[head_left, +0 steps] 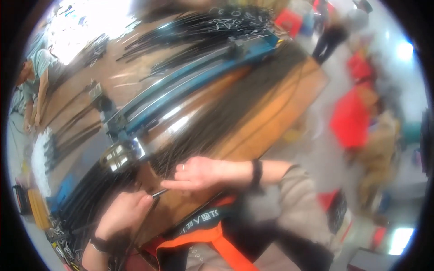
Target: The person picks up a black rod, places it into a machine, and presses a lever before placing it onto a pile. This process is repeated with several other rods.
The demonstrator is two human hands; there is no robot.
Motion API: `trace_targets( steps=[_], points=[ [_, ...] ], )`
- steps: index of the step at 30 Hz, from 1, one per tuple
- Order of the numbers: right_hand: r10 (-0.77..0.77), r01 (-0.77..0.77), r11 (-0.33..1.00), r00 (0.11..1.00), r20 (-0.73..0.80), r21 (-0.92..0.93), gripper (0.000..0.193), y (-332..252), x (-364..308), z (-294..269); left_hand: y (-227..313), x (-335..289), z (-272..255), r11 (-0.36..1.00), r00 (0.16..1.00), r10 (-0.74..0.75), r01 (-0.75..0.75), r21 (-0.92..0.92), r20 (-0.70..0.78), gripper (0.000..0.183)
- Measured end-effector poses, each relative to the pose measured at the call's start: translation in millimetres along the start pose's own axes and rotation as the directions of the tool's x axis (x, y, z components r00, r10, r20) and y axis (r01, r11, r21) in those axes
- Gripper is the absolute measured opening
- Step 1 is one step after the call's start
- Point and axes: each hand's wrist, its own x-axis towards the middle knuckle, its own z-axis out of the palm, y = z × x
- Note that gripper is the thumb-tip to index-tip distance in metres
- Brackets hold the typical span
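Note:
My left hand (pixel 124 211) is closed, its thumb lying along a thin rod (pixel 159 193) with a shiny, light-coloured end. That rod bridges the small gap between my two hands. My right hand (pixel 196 175), wearing a ring, has its fingers curled with the index finger reaching left to the rod; blur hides its exact grip. Just beyond my hands is the near end of a long blue rail fixture (pixel 194 79), with a metal block (pixel 118 157) on it. A bundle of thin black rods or cables (pixel 194 131) runs alongside on the brown tabletop (pixel 266 124).
More black strands (pixel 190 34) lie at the far side, and others (pixel 86 203) lie left of my left hand. A co-worker (pixel 36 81) sits across at the left. Another person (pixel 334 29) stands far right. Red bags (pixel 350 117) and brown sacks (pixel 379 158) are at the right.

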Motion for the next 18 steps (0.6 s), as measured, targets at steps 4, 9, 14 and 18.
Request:
trace_targets(
  steps=[4,9,14,18],
  points=[
    [-0.023,0.034,0.995,0.993,-0.117,0.096,0.062,9,-12,-5,-30,30,7,0.917,0.958,0.058,0.06,-0.395,0.281,0.025],
    [0.146,-0.153,0.979,0.987,0.06,0.138,0.06,0,-5,-1,0,39,27,1.0,1.0,0.013,-0.014,-0.011,-0.013,0.023],
    [0.249,-0.217,0.968,0.874,-0.418,0.125,0.057,72,-31,-20,31,43,-6,0.863,0.887,0.311,-0.113,0.492,-0.341,0.019],
    [0.656,-0.713,0.701,0.661,-0.365,-0.032,0.055,127,-82,-58,40,56,-73,0.816,0.769,0.455,-0.158,0.556,-0.449,0.039]
  ],
)
